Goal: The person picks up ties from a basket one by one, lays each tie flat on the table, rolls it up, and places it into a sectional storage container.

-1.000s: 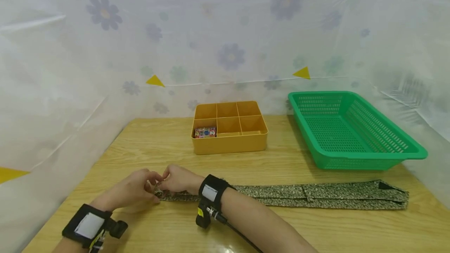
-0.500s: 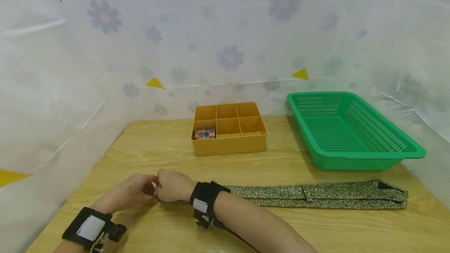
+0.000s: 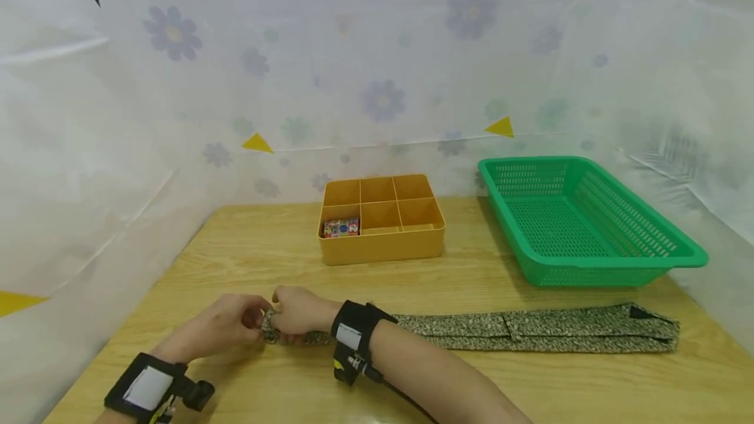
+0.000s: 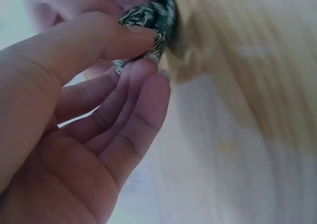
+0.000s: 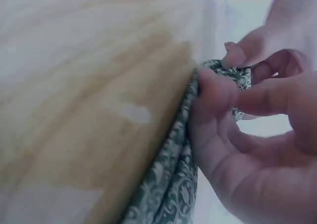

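Observation:
A long green necktie [image 3: 565, 331] with a pale floral pattern lies lengthwise across the table, seam side up, its wide end to the right. At its left end the cloth is curled into a small roll. My left hand [image 3: 220, 326] pinches that curled end between thumb and fingertips, and the left wrist view shows the bunched necktie [image 4: 143, 16] under the thumb. Close beside it, my right hand [image 3: 303, 309] pinches the same end from the right. In the right wrist view, the necktie [image 5: 168, 179] runs away from these fingers along the wood. My right forearm covers part of its middle.
Behind the hands stands a yellow-orange organizer box [image 3: 383, 252] with several compartments; a small colourful packet [image 3: 341, 228] lies in its front left one. A green plastic basket [image 3: 607, 262] stands at the back right. A pale floral sheet [image 3: 377, 51] hangs behind the wooden table [image 3: 412, 385].
My right hand shifted slightly left, then back right, and the curled end shows between the hands again. My left hand stays near the same place, keeping its pinch. The view has tilted up slightly.

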A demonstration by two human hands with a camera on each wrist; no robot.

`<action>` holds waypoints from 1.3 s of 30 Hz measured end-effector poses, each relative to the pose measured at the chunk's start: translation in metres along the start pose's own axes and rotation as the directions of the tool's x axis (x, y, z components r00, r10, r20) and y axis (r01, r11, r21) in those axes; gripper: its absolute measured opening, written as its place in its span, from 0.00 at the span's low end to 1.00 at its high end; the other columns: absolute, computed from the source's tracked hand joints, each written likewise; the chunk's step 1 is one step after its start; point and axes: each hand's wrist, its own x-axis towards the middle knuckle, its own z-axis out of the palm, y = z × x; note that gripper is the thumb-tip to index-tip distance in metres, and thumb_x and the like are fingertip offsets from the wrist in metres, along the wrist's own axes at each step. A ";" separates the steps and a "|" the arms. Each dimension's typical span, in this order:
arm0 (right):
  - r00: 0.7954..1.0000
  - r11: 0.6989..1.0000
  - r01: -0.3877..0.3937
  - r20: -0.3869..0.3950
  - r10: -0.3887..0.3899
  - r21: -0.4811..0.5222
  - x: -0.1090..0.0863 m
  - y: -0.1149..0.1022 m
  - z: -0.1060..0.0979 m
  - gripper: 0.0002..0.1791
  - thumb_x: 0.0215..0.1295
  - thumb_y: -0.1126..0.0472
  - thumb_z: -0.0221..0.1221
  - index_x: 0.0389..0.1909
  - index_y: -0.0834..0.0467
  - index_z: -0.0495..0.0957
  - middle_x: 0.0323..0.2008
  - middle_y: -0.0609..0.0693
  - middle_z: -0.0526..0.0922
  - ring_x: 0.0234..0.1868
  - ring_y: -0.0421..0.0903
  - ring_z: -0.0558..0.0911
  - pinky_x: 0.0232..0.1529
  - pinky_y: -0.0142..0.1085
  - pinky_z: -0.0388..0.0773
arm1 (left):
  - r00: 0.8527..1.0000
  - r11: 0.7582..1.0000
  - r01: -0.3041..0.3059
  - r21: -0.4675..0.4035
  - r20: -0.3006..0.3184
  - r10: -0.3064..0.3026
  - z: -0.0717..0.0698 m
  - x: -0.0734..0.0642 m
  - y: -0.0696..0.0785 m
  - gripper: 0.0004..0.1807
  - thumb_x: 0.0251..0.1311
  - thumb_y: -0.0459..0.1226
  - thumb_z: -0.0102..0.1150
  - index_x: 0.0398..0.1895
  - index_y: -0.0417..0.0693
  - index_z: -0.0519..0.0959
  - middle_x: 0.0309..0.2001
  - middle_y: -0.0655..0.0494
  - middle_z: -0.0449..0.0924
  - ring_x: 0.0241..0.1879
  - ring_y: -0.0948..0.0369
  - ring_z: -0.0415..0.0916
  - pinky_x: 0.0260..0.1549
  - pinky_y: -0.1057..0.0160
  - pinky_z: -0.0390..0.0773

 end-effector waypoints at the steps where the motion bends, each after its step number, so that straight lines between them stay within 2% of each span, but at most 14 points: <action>1: 1.000 0.997 -0.015 0.017 0.014 0.074 0.000 0.001 -0.001 0.23 0.75 0.60 0.51 0.66 0.65 0.65 0.20 0.54 0.84 0.16 0.45 0.79 0.18 0.34 0.79 | 1.000 1.000 -0.001 0.000 -0.004 0.001 -0.001 0.001 0.001 0.16 0.52 0.28 0.64 0.47 0.39 0.80 0.30 0.61 0.79 0.28 0.72 0.74 0.27 0.68 0.77; 3: 0.999 0.985 -0.026 0.041 0.019 0.171 0.001 0.002 -0.004 0.24 0.75 0.56 0.51 0.65 0.66 0.67 0.20 0.56 0.84 0.18 0.47 0.80 0.20 0.36 0.80 | 1.000 1.000 -0.014 -0.006 -0.013 0.014 -0.002 0.002 0.003 0.16 0.52 0.28 0.63 0.46 0.39 0.80 0.31 0.60 0.81 0.29 0.71 0.75 0.28 0.68 0.78; 5: 0.998 0.976 -0.019 0.055 0.008 0.217 0.002 0.003 -0.005 0.23 0.75 0.53 0.52 0.62 0.65 0.70 0.21 0.57 0.84 0.18 0.47 0.81 0.20 0.37 0.81 | 1.000 1.000 -0.023 -0.007 -0.021 0.022 -0.003 0.003 0.005 0.15 0.52 0.27 0.63 0.45 0.39 0.81 0.33 0.59 0.82 0.30 0.71 0.76 0.29 0.68 0.79; 9: 0.997 0.970 -0.004 0.071 -0.014 0.244 0.002 0.006 -0.007 0.16 0.73 0.54 0.56 0.51 0.62 0.74 0.21 0.57 0.84 0.18 0.47 0.81 0.20 0.37 0.80 | 0.999 1.000 -0.024 -0.015 -0.036 0.024 -0.002 0.003 0.008 0.18 0.51 0.28 0.64 0.48 0.37 0.80 0.36 0.57 0.84 0.34 0.71 0.79 0.32 0.68 0.81; 12: 0.997 0.964 0.001 0.079 -0.023 0.264 0.001 0.007 -0.007 0.11 0.73 0.58 0.55 0.49 0.61 0.75 0.22 0.57 0.85 0.19 0.45 0.81 0.19 0.35 0.79 | 0.999 0.999 -0.020 -0.029 -0.044 0.018 0.000 0.004 0.009 0.19 0.52 0.29 0.65 0.50 0.34 0.80 0.37 0.56 0.85 0.34 0.71 0.79 0.33 0.69 0.81; 18: 0.995 0.949 0.000 0.091 -0.030 0.316 -0.002 0.008 -0.009 0.11 0.73 0.61 0.53 0.50 0.62 0.73 0.24 0.57 0.85 0.19 0.45 0.80 0.20 0.35 0.79 | 0.999 0.999 -0.016 -0.045 -0.036 0.014 0.004 0.005 0.007 0.22 0.52 0.27 0.63 0.54 0.31 0.79 0.40 0.49 0.85 0.33 0.70 0.79 0.32 0.68 0.81; 22: 0.996 0.930 -0.019 0.093 -0.017 0.368 -0.001 0.012 -0.009 0.15 0.71 0.64 0.52 0.56 0.64 0.70 0.23 0.57 0.84 0.18 0.45 0.78 0.19 0.34 0.78 | 1.000 0.998 0.012 -0.063 -0.009 -0.012 0.007 0.004 0.007 0.26 0.54 0.36 0.71 0.55 0.33 0.77 0.46 0.46 0.83 0.33 0.69 0.80 0.30 0.69 0.81; 25: 0.994 0.903 -0.044 0.113 -0.005 0.427 0.000 0.015 -0.009 0.20 0.69 0.66 0.52 0.60 0.64 0.67 0.23 0.56 0.81 0.18 0.45 0.76 0.20 0.33 0.77 | 0.999 0.995 0.039 -0.088 0.013 -0.038 0.011 0.005 0.007 0.30 0.49 0.43 0.76 0.53 0.37 0.78 0.42 0.50 0.83 0.32 0.68 0.79 0.29 0.68 0.80; 29: 0.990 0.882 -0.062 0.139 -0.005 0.466 -0.001 0.019 -0.009 0.22 0.68 0.67 0.51 0.62 0.62 0.65 0.25 0.53 0.78 0.19 0.45 0.75 0.20 0.33 0.76 | 0.999 0.997 0.041 -0.062 0.016 -0.040 0.013 0.007 0.007 0.24 0.49 0.45 0.76 0.46 0.43 0.79 0.35 0.57 0.82 0.30 0.69 0.77 0.27 0.68 0.77; 32: 0.989 0.892 -0.061 0.146 -0.005 0.448 -0.002 0.018 -0.010 0.18 0.69 0.67 0.51 0.59 0.61 0.66 0.23 0.52 0.76 0.17 0.45 0.73 0.19 0.33 0.74 | 0.999 0.999 0.037 -0.023 0.018 -0.036 0.012 0.010 0.008 0.21 0.49 0.44 0.76 0.42 0.45 0.79 0.31 0.60 0.81 0.29 0.69 0.75 0.26 0.68 0.76; 36: 0.990 0.932 -0.042 0.141 -0.010 0.361 -0.005 0.015 -0.011 0.13 0.71 0.64 0.49 0.54 0.61 0.68 0.18 0.51 0.74 0.14 0.44 0.70 0.17 0.33 0.71 | 0.999 0.999 0.036 -0.008 0.029 -0.036 0.011 0.013 0.008 0.18 0.50 0.44 0.75 0.40 0.46 0.80 0.29 0.62 0.81 0.27 0.69 0.75 0.26 0.68 0.76; 39: 0.991 0.955 -0.026 0.135 -0.014 0.296 -0.007 0.013 -0.013 0.11 0.74 0.61 0.48 0.53 0.60 0.69 0.18 0.52 0.77 0.13 0.43 0.69 0.16 0.32 0.70 | 0.999 0.999 0.030 -0.016 0.040 -0.029 0.010 0.014 0.007 0.19 0.51 0.45 0.74 0.41 0.45 0.81 0.30 0.61 0.81 0.27 0.69 0.76 0.25 0.68 0.77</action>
